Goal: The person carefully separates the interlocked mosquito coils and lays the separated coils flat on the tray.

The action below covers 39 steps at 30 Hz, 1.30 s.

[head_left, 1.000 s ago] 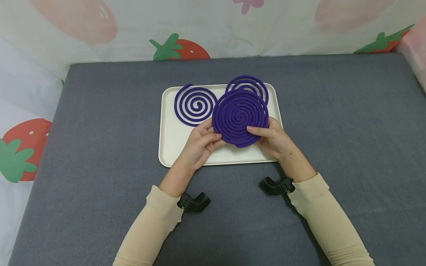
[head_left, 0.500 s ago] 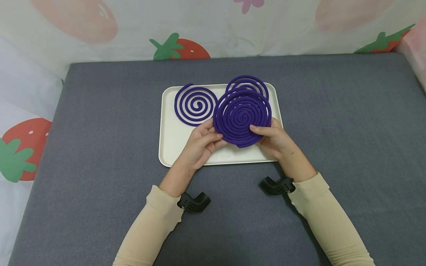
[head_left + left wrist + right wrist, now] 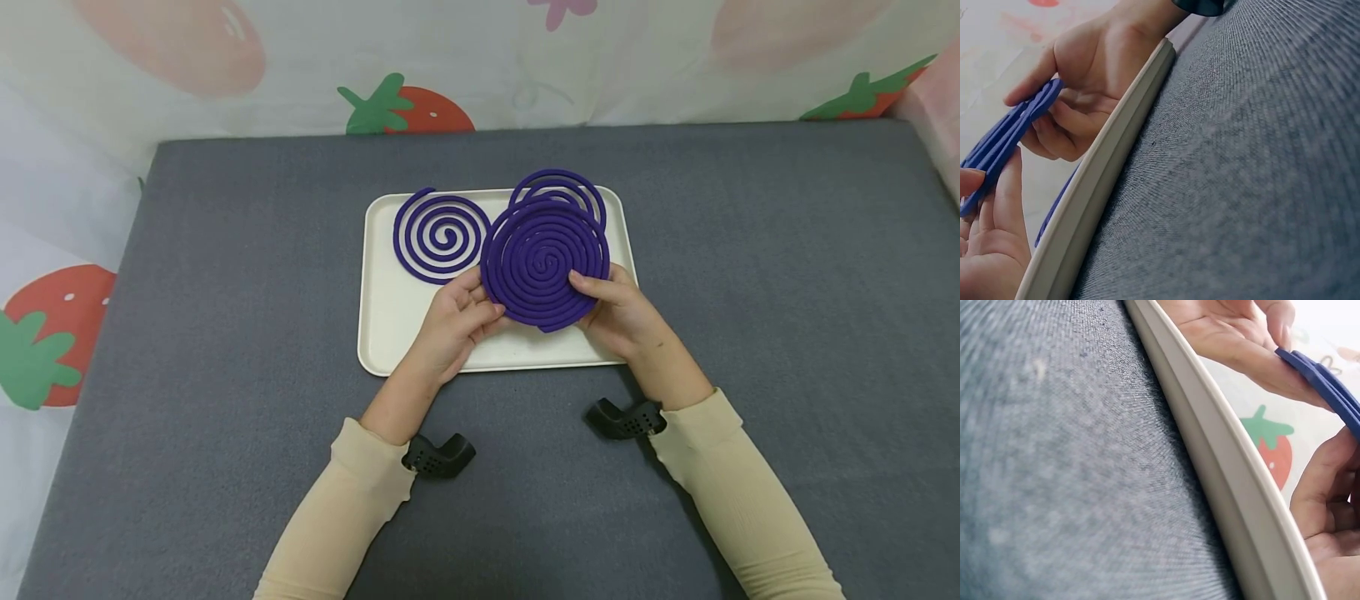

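Over the front part of the white tray (image 3: 397,325), both hands hold a tightly wound purple mosquito coil (image 3: 543,260), tilted up and clear of the tray. My left hand (image 3: 453,325) pinches its lower left edge, thumb on top and fingers beneath. The lower right edge is gripped by my right hand (image 3: 626,312), its thumb lying on the coil face. Seen edge-on in the left wrist view, the held coil (image 3: 1019,122) shows layered strands. A loosely spaced purple coil (image 3: 448,242) lies at the tray's back left. Another coil (image 3: 557,173) at the back right is partly hidden behind the held one.
Grey cloth covers the table (image 3: 247,333), with the tray near its middle. A strawberry-print curtain (image 3: 600,75) hangs along the back edge and the left side. Black wrist cameras (image 3: 442,457) sit on both wrists, low over the cloth.
My right thumb has slid a little to the right across the coil. The held coil has shifted slightly right, and its strands spread a little and came closer again. The tray's coils stayed put.
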Tool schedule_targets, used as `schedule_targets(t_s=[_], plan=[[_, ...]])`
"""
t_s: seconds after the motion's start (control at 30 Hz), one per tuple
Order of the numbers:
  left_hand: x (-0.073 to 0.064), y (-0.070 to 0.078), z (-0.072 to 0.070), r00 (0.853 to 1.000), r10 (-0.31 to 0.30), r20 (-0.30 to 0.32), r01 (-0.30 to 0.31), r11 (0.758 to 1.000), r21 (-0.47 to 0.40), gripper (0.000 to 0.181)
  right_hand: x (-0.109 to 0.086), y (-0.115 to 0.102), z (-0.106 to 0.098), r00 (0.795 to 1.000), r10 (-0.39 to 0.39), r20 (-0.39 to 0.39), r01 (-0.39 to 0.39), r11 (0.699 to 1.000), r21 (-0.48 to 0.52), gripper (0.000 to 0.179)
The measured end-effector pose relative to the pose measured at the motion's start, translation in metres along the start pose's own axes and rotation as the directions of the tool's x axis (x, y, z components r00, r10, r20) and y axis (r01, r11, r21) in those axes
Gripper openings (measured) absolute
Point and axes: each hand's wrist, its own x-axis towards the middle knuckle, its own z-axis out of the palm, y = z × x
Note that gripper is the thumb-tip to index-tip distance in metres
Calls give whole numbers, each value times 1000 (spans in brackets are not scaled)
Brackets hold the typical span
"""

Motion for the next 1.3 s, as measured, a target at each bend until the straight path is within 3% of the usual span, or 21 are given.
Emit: schedule_targets(t_s=[0.13,0.5,1.03,1.2,1.3], plan=[[0,0,0,1000,-2,-8,2,1000,6,56,1,0,0,1000,-7,5,7,1000,-2,14],[2,0,-1,1000,0,-10,-1,995,-100,55,1,0,2,1000,3,-14,-4,999,-40,13],[4,-3,-3,1000,-20,-8,19,992,-126,60,1,0,0,1000,0,-1,0,999,-33,18],[3,-2,-2,1000,-12,-12,10,992,-122,58,2,0,0,1000,1,-1,-1,1000,-9,20],[3,-1,-1,999,5,-34,-10,992,-128,47,1,-1,1,1000,3,-1,-3,1000,-4,20]])
